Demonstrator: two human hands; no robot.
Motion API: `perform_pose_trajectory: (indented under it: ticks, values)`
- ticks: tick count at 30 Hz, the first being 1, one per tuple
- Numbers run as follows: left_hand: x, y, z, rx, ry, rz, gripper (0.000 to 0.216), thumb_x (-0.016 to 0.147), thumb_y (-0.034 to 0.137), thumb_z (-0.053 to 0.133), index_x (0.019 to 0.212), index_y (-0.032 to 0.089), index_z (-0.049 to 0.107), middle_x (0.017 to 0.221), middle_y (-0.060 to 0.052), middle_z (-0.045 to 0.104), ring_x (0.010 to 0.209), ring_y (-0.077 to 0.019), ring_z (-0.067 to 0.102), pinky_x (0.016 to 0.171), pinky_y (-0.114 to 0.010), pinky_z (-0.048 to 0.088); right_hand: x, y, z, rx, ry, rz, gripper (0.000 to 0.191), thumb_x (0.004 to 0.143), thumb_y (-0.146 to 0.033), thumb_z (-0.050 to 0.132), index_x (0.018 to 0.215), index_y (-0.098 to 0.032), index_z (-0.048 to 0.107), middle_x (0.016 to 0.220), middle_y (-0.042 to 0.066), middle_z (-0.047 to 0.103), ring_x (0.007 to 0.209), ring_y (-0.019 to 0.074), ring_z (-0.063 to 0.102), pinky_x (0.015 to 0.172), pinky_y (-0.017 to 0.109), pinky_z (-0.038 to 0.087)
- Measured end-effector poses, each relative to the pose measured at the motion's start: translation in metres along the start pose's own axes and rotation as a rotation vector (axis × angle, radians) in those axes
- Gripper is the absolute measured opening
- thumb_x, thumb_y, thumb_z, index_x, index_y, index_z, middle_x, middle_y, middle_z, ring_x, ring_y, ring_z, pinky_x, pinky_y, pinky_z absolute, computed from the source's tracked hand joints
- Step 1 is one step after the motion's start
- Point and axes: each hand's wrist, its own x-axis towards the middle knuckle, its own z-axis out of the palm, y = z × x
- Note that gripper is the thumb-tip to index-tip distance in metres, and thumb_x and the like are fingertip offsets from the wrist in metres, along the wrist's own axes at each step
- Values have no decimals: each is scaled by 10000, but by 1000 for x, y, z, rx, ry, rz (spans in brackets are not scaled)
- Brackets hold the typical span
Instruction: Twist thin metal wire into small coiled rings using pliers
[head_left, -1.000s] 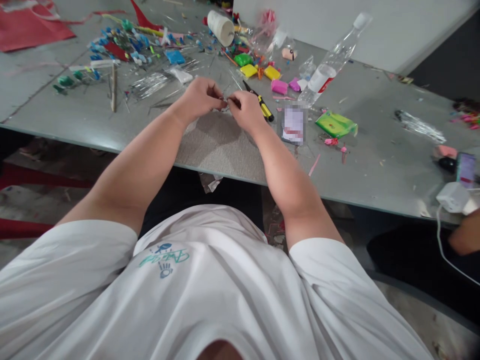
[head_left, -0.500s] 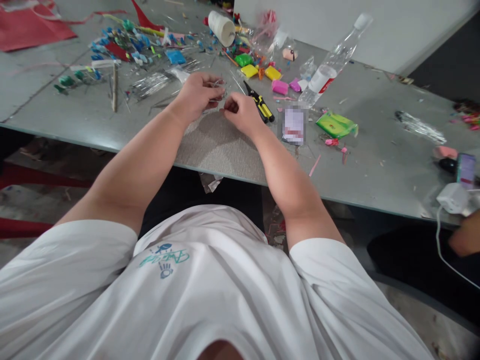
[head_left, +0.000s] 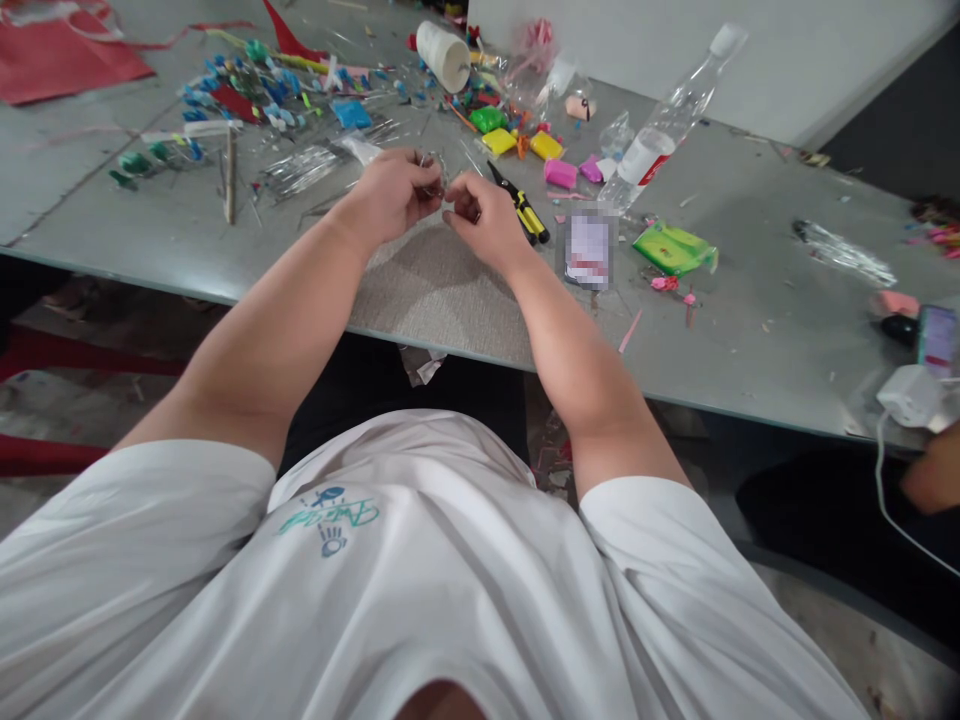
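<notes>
My left hand (head_left: pixel 397 195) is closed in a pinch round a piece of thin, bent wire (head_left: pixel 436 165), which loops up above the fingertips. My right hand (head_left: pixel 489 218) has its fingers curled together just beside the left fingertips; whatever it grips, if anything, is too small to make out. Right of this hand lie black and yellow pliers (head_left: pixel 531 218). To the left of my left hand, a bunch of thin silvery wires (head_left: pixel 304 170) is spread on the grey table (head_left: pixel 442 290).
Blue and green clay pieces (head_left: pixel 277 105) are heaped at the back left, near a white tub (head_left: pixel 444 55) on its side. Coloured clay packets (head_left: pixel 546 147), a plastic bottle (head_left: pixel 649 160), a blurred-out phone (head_left: pixel 588 250) and a green packet (head_left: pixel 675 248) lie rightward. Someone's arm (head_left: pixel 934 475) shows far right.
My two hands have come slightly closer together, fingertips nearly meeting. The left fingers have closed in more round the bent wire. The things on the table lie as before.
</notes>
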Motion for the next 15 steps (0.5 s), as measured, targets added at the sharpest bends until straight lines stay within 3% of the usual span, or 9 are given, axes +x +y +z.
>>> perform_pose_trajectory:
  ticks: [4,8,10,15]
  values:
    - [-2,3,4,-63,23,-39,508,840,292,1019,858,273,512,753,49,553,855,-141,536,969,-379,581,2,7,3,-10,14,-72,173,1014,-236,822,1063,-305,671,925,-4,693,860,211,681,936,384,611]
    - [-10,9,14,-160,148,-36,335,1048,75,728,824,237,540,759,12,540,757,-138,567,777,-313,545,4,13,5,-15,1,-115,165,1061,-312,818,1106,-296,660,977,4,692,897,217,695,986,394,631]
    - [-14,9,18,-166,153,-22,364,1088,29,648,808,238,546,769,1,537,745,-140,590,745,-293,540,4,15,6,-13,-1,-123,177,1065,-331,824,1113,-291,658,994,6,690,915,218,697,1020,405,641]
    - [-17,8,20,-158,115,23,431,1088,-10,677,766,245,545,777,-1,539,742,-146,596,715,-290,505,4,12,8,-3,9,-127,174,1047,-237,826,1103,-277,666,970,-8,676,905,204,688,1049,413,645]
